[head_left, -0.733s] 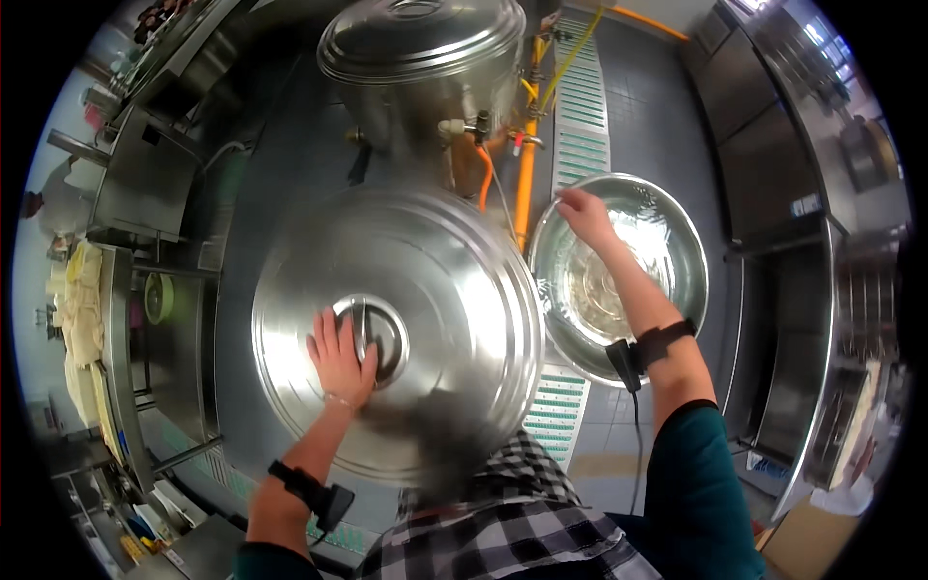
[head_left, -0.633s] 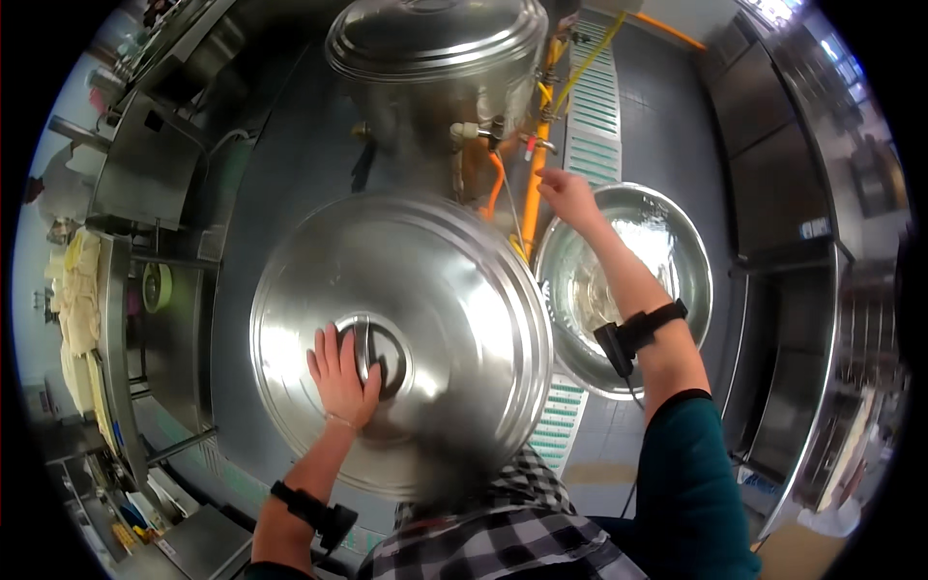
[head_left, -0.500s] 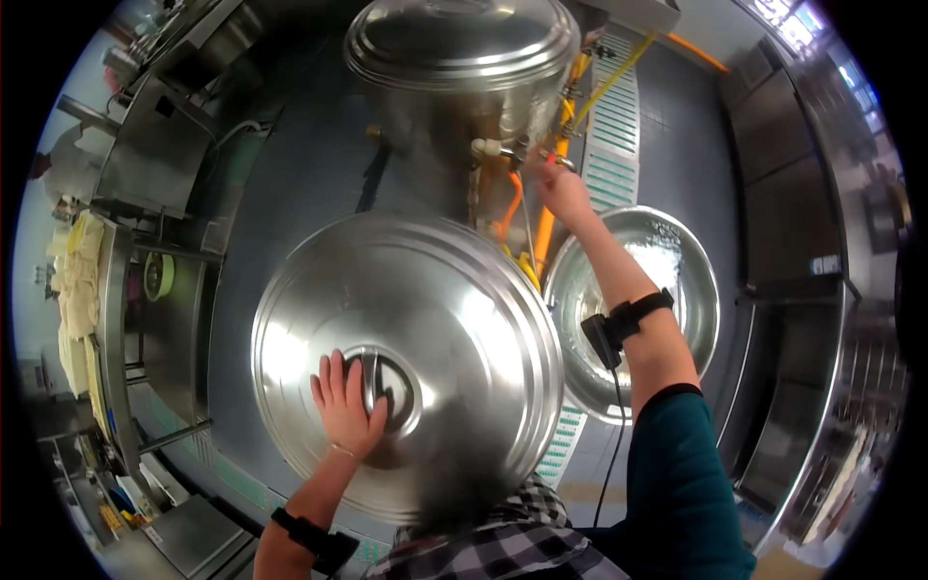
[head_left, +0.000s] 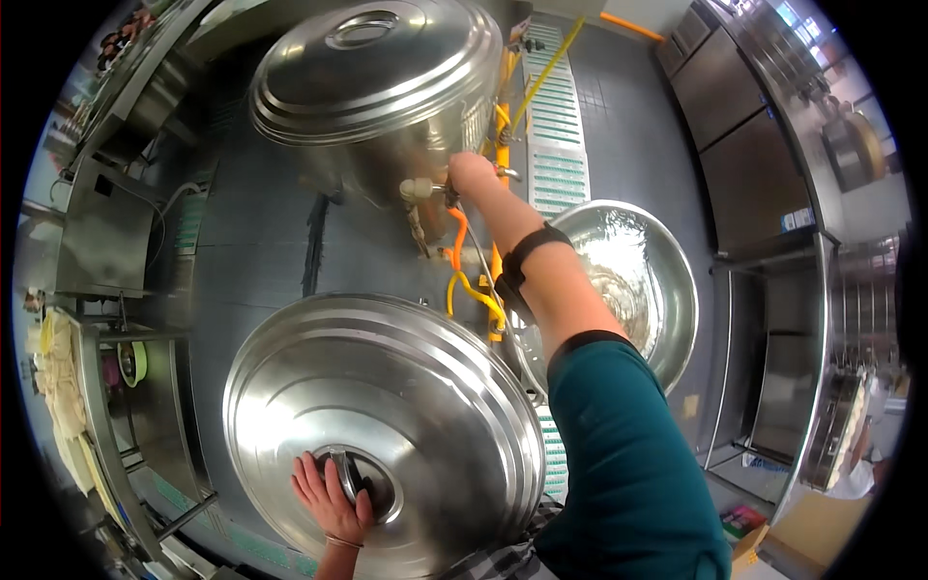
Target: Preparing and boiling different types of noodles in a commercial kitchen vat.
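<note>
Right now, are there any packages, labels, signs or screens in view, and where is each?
Small label: on the steel cabinet front at far right, a pale blue-and-white rectangle.
Cardboard box: lower right corner of the floor, plain brown.
Small package: beside that box, flat, red and green.
No screens show.

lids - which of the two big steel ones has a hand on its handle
The near lid, low in the picture: the left hand grips its centre handle. The far lid on the tall pot is untouched.
</note>
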Demonstrator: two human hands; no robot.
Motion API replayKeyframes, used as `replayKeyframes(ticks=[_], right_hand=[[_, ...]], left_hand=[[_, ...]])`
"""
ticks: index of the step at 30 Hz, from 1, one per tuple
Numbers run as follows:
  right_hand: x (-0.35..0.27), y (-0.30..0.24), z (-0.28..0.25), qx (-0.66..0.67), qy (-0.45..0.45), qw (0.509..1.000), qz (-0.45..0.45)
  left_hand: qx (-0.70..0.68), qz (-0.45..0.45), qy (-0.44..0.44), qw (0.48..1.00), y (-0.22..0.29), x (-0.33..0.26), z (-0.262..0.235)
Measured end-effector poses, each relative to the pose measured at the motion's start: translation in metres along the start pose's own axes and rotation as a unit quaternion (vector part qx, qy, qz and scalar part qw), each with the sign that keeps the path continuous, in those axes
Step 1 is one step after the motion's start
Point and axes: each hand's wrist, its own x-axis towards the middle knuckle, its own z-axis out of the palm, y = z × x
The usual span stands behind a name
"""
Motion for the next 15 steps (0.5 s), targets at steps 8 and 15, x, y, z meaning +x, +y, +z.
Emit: replayKeyframes(ticks=[8,15], right_hand=[[0.010,-0.007,0.005,-0.125,-0.058,0.986,-0.090],[0.007,-0.005,0.001,-0.173,-0.064,0.978,-0.096]], left_hand=[[-0.001,-0.012,0.005,1.000,-0.003,-0.003,0.006],[0.006,-0.016,-0.002,1.000,0.002,-0.001,0.001]])
